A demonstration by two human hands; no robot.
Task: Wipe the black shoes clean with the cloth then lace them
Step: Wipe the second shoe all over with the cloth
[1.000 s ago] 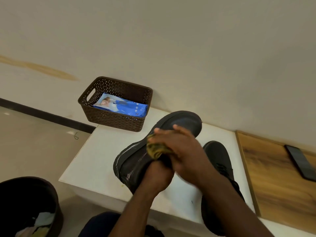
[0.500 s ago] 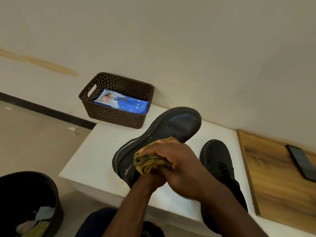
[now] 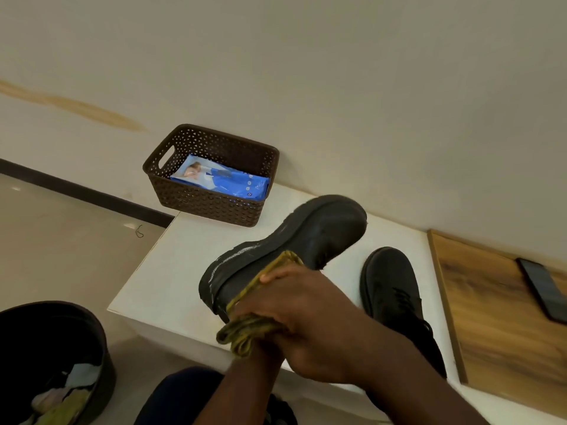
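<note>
Now your right hand (image 3: 310,314) has dragged the gripped cloth (image 3: 254,320) from toe toward heel of the raised shoe (image 3: 306,237) — wiping continues; your left hand's grip is hidden.

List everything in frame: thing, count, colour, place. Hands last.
held shoe: 1, black, raised over the white table, sole edge facing left
second shoe: 1, black, standing on the table, right of the held one
cloth: 1, yellow-olive, pressed on the held shoe
basket: 1, dark brown, table's far left corner
packet: 1, blue, inside the basket
white table: 1, white, against the wall
wooden board: 1, brown, right of the table
phone: 1, black, on the board
bin: 1, black, floor at lower left, scraps inside
right hand: grips the cloth
left hand: mostly hidden, under the shoe's heel end
</note>
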